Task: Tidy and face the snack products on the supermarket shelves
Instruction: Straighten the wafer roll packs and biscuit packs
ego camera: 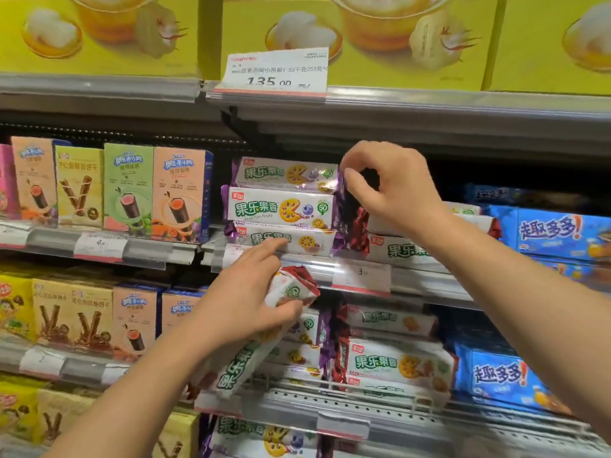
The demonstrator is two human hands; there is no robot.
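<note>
Holding a red-ended biscuit pack (264,328) in curled fingers, the left hand (246,299) points its index at the shelf edge (307,262). Farther in, the right hand (393,190) pinches the purple end of the top pack (284,175) in a stack of three on the middle shelf.

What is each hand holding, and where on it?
The left hand grips a red-ended biscuit pack near its top end. The right hand pinches the purple end seal of a stacked pack.
</note>
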